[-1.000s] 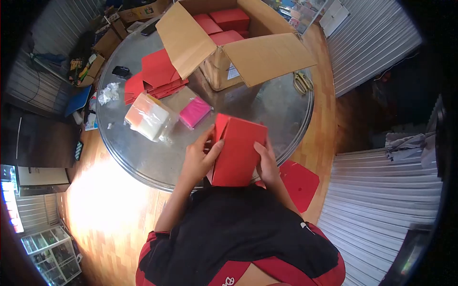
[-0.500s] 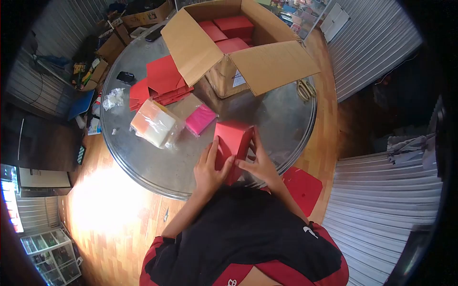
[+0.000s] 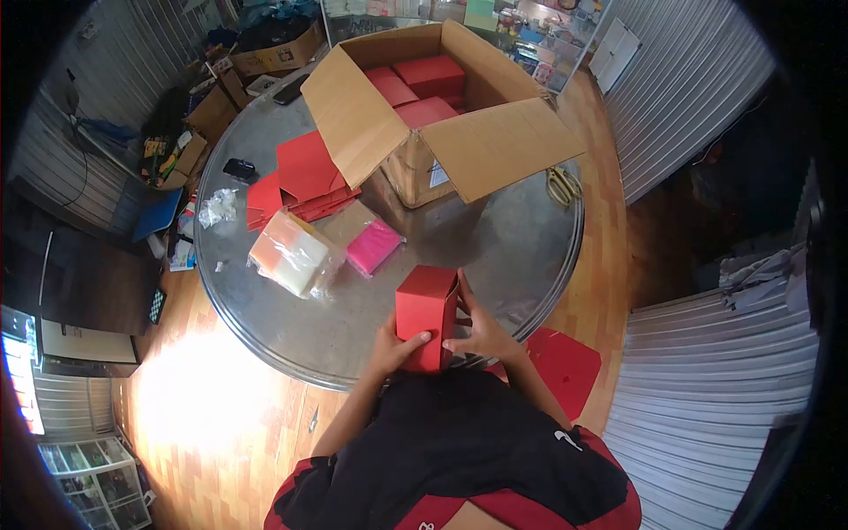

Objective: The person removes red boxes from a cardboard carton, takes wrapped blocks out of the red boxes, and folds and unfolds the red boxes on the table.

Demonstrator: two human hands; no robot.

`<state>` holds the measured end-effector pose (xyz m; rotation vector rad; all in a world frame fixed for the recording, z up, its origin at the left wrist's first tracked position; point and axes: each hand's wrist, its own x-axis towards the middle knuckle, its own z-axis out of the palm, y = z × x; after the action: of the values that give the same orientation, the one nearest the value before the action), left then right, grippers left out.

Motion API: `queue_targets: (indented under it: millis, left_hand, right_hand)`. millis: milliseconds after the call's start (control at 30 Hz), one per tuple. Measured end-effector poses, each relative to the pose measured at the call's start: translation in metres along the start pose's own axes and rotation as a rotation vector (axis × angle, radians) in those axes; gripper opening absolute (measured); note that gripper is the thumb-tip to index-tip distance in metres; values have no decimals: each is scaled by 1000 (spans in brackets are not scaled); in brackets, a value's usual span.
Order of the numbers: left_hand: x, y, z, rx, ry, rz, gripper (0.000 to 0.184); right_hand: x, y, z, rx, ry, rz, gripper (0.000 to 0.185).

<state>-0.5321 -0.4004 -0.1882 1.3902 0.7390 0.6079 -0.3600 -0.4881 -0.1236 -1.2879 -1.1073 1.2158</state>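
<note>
**Two-handed hold**

In the grip of left hand and right hand: one rectangular red cardboard box, at the near edge of the round grey bench. Possible trouble: walls dented by over-squeezing, or a drop from too loose a hold. Counted: one open brown cardboard carton, at least three red cardboard boxes inside, one pink plastic-wrapped packet.

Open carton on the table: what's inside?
At least three red boxes show inside the carton. Its near flaps and the upper boxes cover what lies lower; whether the boxes hold anything can't be seen.
</note>
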Motion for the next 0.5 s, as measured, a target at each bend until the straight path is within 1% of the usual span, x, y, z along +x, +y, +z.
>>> queue_targets:
  millis: [67,133,200,267,333,400,467,500]
  left_hand:
    - [-2,-5,4,-87,-39,-61,60]
    - [-1,-2,6,-82,-36,-60,59]
    - [2,0,8,-80,-32,-63,58]
    - [6,1,7,-45,-72,-111,59]
    - [11,1,9,-35,-71,-69,58]
    - [15,4,12,-29,-77,-31,57]
    - [16,11,13,-58,-60,-104,54]
    - [19,13,15,-59,-58,-104,54]
  right_hand:
    - [-6,3,-3,24,-10,11,113]
    - [-7,7,-7,47,-21,22,112]
    - [-8,13,-11,-15,-18,-35,112]
    - [-10,17,-14,1,-15,-32,112]
    - [-7,16,-19,11,-12,-40,113]
    - [-6,14,-24,41,-32,3,113]
    - [-4,14,-24,29,-12,-10,112]
    - [-2,14,-22,24,3,-24,112]
